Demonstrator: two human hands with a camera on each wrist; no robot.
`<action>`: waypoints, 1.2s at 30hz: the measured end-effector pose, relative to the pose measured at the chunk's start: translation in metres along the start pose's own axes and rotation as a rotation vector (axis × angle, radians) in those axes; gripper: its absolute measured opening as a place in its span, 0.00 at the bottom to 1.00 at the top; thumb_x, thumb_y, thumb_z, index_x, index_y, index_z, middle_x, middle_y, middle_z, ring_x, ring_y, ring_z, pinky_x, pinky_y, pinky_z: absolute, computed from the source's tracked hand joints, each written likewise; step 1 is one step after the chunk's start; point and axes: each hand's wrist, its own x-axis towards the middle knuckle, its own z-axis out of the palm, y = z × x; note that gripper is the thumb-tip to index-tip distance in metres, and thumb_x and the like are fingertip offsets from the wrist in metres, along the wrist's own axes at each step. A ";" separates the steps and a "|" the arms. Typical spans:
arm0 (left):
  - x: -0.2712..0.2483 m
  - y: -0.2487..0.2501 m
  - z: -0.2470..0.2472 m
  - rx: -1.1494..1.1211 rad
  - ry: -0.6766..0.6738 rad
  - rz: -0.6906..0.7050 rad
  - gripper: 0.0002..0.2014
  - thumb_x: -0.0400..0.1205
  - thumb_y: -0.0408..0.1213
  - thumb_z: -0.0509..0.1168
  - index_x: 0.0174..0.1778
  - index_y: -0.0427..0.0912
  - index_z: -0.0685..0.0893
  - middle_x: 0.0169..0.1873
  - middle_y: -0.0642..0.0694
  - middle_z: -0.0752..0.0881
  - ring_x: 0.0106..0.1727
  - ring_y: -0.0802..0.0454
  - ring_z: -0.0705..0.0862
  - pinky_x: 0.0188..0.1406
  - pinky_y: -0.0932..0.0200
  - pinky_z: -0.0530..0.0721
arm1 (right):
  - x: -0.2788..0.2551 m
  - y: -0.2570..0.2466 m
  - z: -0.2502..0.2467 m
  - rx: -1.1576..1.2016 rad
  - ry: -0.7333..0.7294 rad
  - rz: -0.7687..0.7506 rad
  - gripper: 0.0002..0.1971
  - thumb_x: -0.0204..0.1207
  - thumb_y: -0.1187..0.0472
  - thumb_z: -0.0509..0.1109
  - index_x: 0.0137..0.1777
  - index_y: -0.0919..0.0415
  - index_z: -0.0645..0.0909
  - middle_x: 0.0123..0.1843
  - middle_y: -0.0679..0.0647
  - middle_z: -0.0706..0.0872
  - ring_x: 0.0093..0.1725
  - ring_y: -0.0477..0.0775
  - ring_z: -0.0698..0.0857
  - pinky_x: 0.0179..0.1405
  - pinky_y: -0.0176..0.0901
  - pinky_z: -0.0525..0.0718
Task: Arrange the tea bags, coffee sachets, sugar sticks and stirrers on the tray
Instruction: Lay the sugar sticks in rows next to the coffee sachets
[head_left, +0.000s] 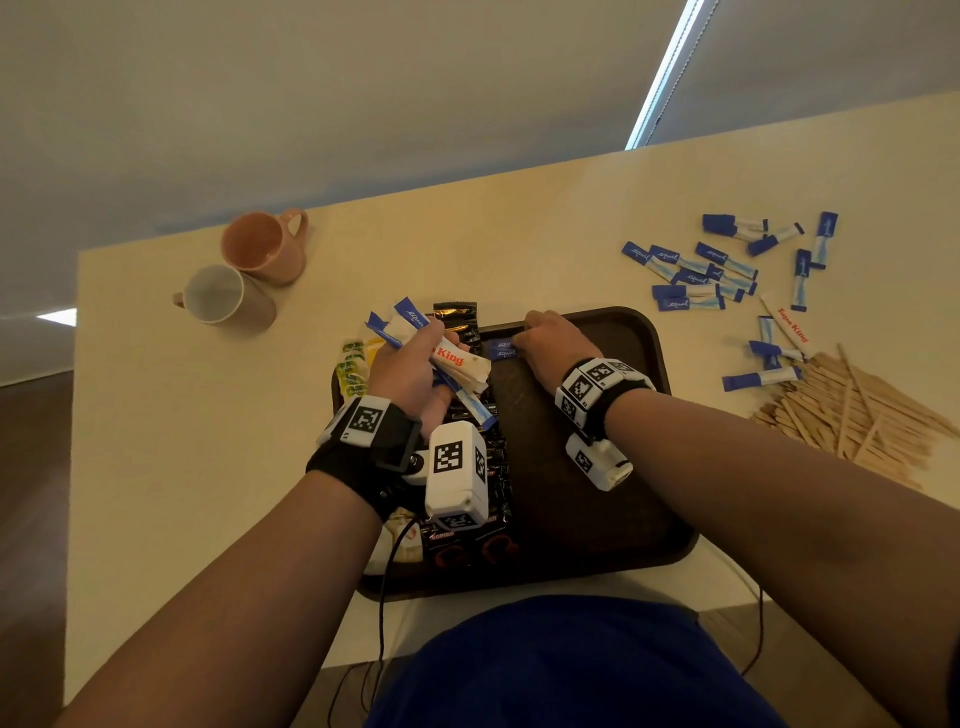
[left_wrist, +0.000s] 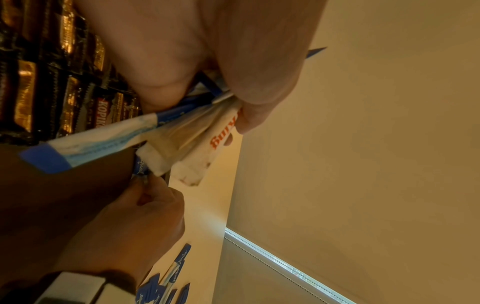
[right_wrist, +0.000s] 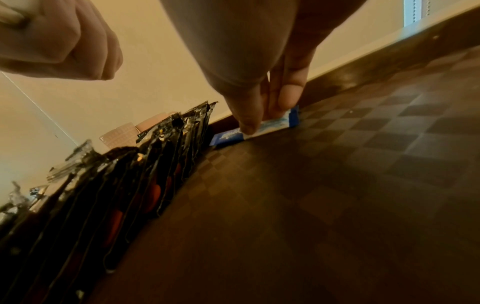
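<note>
At centre frame, a person's right hand (head_left: 551, 340) pinches a blue-and-white paper sugar stick (right_wrist: 255, 130) between thumb and fingertips (right_wrist: 248, 125), holding it flat on the floor of the dark brown plastic tray (head_left: 587, 499) near the tray's far rim, beside a second blue stick (head_left: 503, 354) lying there. Left of it, the left hand (head_left: 410, 371), fingers curled tight, grips a fanned bundle of blue-and-white and white paper sugar sticks (head_left: 441, 358), one lettered in red, held above a row of black-and-gold foil coffee sachets (head_left: 488, 457) that stand on edge in the left part of the tray. Yellow-green paper tea bags (head_left: 353, 366) sit at the tray's left edge. At the right of the frame, loose blue-and-white sugar sticks (head_left: 717, 270) lie scattered on the cream tabletop (head_left: 208, 415), with a heap of pale wooden stirrers (head_left: 841, 410) below them, off the tray. At upper left, a pink ceramic mug (head_left: 262, 247) and a beige ceramic mug (head_left: 228, 294) stand close together near the table's far corner
</note>
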 end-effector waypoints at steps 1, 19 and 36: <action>0.000 0.000 0.000 0.002 -0.002 -0.002 0.05 0.85 0.33 0.67 0.43 0.41 0.82 0.36 0.45 0.88 0.44 0.47 0.87 0.49 0.45 0.87 | 0.001 -0.001 0.000 -0.008 0.003 -0.005 0.13 0.84 0.66 0.63 0.64 0.61 0.85 0.56 0.59 0.77 0.62 0.62 0.76 0.54 0.48 0.76; -0.003 -0.001 -0.001 -0.008 -0.007 -0.012 0.06 0.85 0.33 0.67 0.42 0.41 0.82 0.38 0.44 0.86 0.47 0.46 0.86 0.50 0.44 0.86 | -0.008 0.009 0.005 -0.001 0.079 0.021 0.10 0.83 0.67 0.65 0.61 0.63 0.84 0.57 0.59 0.78 0.60 0.61 0.76 0.55 0.51 0.80; -0.017 -0.017 0.011 0.095 -0.082 -0.014 0.08 0.86 0.36 0.67 0.40 0.42 0.83 0.38 0.46 0.87 0.45 0.49 0.86 0.51 0.48 0.86 | -0.105 0.078 -0.024 -0.023 0.010 0.300 0.13 0.80 0.56 0.72 0.64 0.51 0.86 0.64 0.55 0.84 0.63 0.57 0.80 0.63 0.51 0.81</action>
